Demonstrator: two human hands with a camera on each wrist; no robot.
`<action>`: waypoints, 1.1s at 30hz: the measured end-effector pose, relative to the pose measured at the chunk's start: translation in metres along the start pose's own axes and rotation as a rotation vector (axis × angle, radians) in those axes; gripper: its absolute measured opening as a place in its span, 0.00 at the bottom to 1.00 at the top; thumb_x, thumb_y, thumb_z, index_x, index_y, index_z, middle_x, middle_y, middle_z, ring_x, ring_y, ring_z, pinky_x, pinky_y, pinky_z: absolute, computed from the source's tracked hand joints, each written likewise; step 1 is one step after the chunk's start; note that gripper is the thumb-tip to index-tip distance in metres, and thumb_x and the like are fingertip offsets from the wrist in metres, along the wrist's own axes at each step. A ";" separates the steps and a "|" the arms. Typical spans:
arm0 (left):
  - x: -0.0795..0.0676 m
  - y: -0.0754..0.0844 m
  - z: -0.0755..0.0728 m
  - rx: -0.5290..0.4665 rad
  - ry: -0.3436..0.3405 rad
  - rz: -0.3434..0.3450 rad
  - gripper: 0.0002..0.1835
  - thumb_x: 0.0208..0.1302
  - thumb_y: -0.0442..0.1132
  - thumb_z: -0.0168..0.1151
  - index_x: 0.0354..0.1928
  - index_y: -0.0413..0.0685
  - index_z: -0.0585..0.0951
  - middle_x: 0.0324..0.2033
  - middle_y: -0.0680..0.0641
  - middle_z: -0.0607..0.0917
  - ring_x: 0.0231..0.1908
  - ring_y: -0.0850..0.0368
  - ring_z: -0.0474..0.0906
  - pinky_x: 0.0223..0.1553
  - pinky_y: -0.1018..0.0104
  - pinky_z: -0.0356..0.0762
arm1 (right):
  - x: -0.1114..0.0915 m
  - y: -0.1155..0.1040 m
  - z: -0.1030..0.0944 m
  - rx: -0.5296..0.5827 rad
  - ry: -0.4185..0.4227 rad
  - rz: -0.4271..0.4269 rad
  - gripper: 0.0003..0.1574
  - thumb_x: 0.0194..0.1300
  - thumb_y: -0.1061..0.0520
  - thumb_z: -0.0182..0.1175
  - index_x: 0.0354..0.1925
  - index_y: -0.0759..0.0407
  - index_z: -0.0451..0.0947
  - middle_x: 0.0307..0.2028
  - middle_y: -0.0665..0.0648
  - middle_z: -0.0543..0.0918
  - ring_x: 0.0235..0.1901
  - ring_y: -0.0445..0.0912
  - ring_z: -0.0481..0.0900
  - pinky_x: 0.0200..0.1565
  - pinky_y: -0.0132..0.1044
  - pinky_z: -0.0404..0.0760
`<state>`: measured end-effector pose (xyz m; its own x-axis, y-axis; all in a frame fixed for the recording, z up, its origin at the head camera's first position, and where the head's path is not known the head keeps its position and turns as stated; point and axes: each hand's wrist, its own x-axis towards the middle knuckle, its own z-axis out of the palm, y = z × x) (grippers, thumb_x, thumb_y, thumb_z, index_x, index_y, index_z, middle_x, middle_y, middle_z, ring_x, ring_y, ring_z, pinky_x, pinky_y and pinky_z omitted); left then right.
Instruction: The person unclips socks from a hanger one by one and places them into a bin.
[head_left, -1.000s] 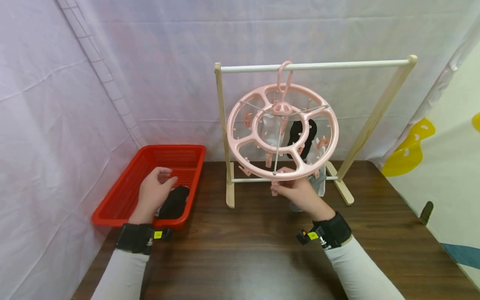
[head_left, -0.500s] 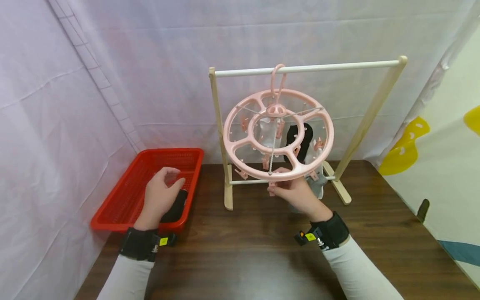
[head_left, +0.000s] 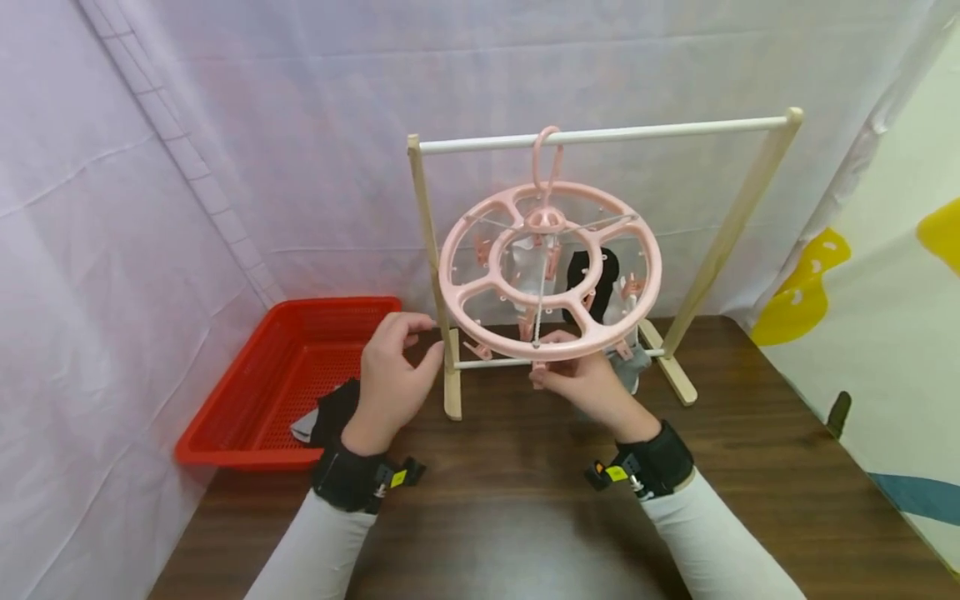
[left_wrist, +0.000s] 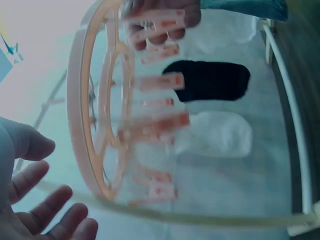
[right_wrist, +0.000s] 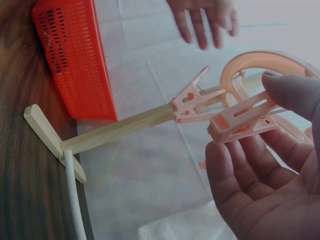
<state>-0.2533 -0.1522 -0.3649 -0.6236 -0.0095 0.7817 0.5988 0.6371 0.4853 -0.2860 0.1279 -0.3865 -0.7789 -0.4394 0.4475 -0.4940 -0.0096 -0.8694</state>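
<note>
My right hand [head_left: 588, 379] pinches a pink clothespin [right_wrist: 242, 120] between thumb and fingers at the near rim of the round pink drying hanger [head_left: 468, 315]. No cloth shows in that clothespin. My left hand [head_left: 393, 375] is raised between the red basket and the hanger, fingers apart and holding nothing; in the left wrist view it is beside the ring. A black sock [left_wrist: 215, 80] and a white sock [left_wrist: 220, 134] hang from the hanger's far side. A grey sock [head_left: 630, 367] hangs at its right. Dark and grey socks [head_left: 337, 408] lie in the basket, partly behind my left wrist.
The red basket [head_left: 217, 458] stands at the left of the brown wooden table [head_left: 487, 517]. A wooden stand with a white bar [head_left: 660, 132] carries the hanger by its hook. Other pink clothespins [head_left: 480, 350] dangle around the ring. White sheeting [head_left: 322, 150] closes off the back and left.
My left hand has moved right, from over the basket toward the hanger, with nothing in it. My right hand keeps its pinch on the clothespin. The head view has shifted slightly.
</note>
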 end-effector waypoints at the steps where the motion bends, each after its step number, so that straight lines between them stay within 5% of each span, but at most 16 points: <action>1: 0.002 0.005 0.004 -0.001 0.009 0.033 0.13 0.56 0.40 0.67 0.44 0.49 0.81 0.42 0.50 0.82 0.43 0.58 0.78 0.45 0.61 0.79 | 0.000 0.001 0.000 0.001 -0.005 -0.002 0.17 0.59 0.67 0.66 0.47 0.67 0.74 0.32 0.62 0.82 0.30 0.49 0.84 0.36 0.44 0.85; 6: 0.010 0.027 0.019 -0.007 0.052 0.144 0.13 0.55 0.39 0.66 0.43 0.46 0.82 0.43 0.48 0.83 0.42 0.54 0.77 0.43 0.60 0.75 | -0.003 -0.020 0.001 -0.025 -0.022 0.002 0.16 0.59 0.68 0.65 0.46 0.68 0.74 0.31 0.61 0.82 0.30 0.50 0.84 0.35 0.43 0.85; 14: 0.023 0.060 0.029 -0.083 0.137 0.172 0.09 0.55 0.37 0.67 0.39 0.47 0.84 0.37 0.48 0.85 0.39 0.53 0.79 0.38 0.58 0.75 | -0.004 -0.035 -0.004 -0.138 -0.088 0.018 0.17 0.59 0.68 0.64 0.47 0.64 0.75 0.33 0.62 0.80 0.25 0.59 0.80 0.26 0.41 0.82; 22: 0.027 0.075 0.033 -0.067 -0.021 0.280 0.13 0.51 0.37 0.67 0.41 0.47 0.83 0.41 0.49 0.84 0.42 0.56 0.78 0.40 0.61 0.76 | -0.003 -0.018 -0.013 -0.217 -0.163 -0.005 0.25 0.60 0.59 0.67 0.55 0.52 0.74 0.37 0.62 0.78 0.34 0.48 0.77 0.35 0.39 0.81; 27: 0.021 0.078 0.039 0.034 -0.142 0.358 0.14 0.49 0.37 0.66 0.41 0.51 0.83 0.40 0.52 0.82 0.46 0.56 0.75 0.47 0.62 0.74 | -0.005 -0.024 -0.015 -0.227 -0.170 0.002 0.22 0.60 0.58 0.67 0.52 0.51 0.75 0.40 0.61 0.78 0.36 0.48 0.78 0.38 0.40 0.83; 33: 0.016 0.081 0.045 0.153 -0.168 0.410 0.14 0.48 0.35 0.67 0.40 0.52 0.84 0.38 0.52 0.82 0.44 0.54 0.75 0.46 0.61 0.75 | -0.010 -0.044 -0.014 -0.281 -0.143 0.030 0.28 0.60 0.63 0.66 0.59 0.53 0.73 0.46 0.56 0.80 0.39 0.48 0.82 0.41 0.41 0.84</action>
<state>-0.2374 -0.0655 -0.3305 -0.4313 0.3834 0.8167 0.7395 0.6688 0.0765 -0.2616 0.1453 -0.3503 -0.7423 -0.5580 0.3710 -0.5744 0.2448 -0.7811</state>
